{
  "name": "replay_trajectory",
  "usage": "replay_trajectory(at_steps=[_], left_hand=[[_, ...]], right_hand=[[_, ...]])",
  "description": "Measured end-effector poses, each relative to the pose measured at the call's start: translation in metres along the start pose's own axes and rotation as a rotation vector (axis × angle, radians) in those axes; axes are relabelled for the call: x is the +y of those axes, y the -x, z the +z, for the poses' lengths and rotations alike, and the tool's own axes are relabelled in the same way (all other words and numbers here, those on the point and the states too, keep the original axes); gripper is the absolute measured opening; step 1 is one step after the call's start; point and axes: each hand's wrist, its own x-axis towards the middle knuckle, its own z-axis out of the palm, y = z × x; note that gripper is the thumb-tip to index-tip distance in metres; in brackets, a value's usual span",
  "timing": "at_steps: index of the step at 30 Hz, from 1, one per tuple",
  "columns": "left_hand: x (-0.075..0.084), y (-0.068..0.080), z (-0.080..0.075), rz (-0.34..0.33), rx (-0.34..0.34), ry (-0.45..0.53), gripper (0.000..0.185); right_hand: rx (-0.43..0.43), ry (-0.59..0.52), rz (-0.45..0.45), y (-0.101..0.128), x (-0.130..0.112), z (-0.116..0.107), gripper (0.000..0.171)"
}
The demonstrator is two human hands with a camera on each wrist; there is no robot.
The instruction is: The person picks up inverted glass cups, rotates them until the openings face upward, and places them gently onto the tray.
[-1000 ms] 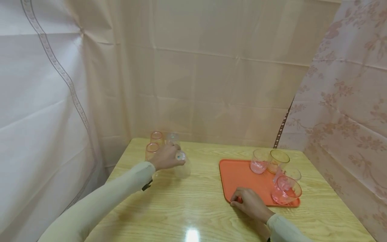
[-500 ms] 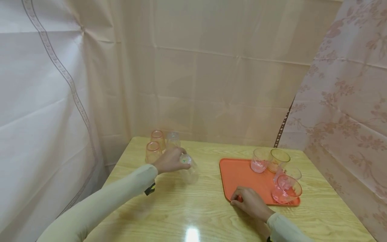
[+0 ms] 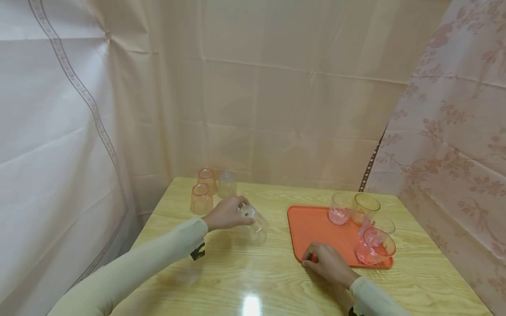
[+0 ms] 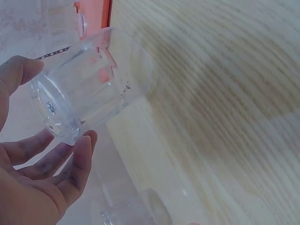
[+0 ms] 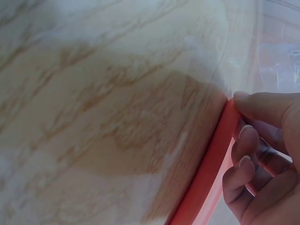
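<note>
While left hand (image 3: pixel 227 213) holds clear glass (image 3: pixel 254 224) tilted, base in grip

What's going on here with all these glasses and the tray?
A person sits at a wooden table. Their left hand holds a clear glass by its base, tipped on its side above the table. Their right hand grips the near corner of an orange tray, which carries four glasses, pink, amber and clear. Three more glasses stand upside down at the table's far left corner.
</note>
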Motion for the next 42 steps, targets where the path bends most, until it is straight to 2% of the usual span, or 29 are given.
replay_trajectory(at_steps=[12,20,26,32,42], left_hand=[[-0.001,0.004,0.008,0.032,-0.035,0.05,0.049],[-0.003,0.006,0.014,0.029,-0.063,0.142,0.046],[0.001,0.009,0.019,-0.008,-0.098,0.23,0.05],[0.005,0.011,0.023,-0.026,-0.097,0.265,0.048],[0.008,0.015,0.027,-0.04,-0.102,0.36,0.047]], right_hand=[[0.001,-0.02,0.03,-0.003,-0.001,0.0,0.005],[0.018,-0.137,0.102,-0.008,-0.002,0.0,0.006],[-0.011,-0.295,0.166,-0.014,-0.005,0.0,0.02],[-0.057,-0.488,0.263,-0.018,-0.011,-0.002,0.034],[-0.055,-0.809,0.399,-0.022,-0.026,-0.007,0.041]])
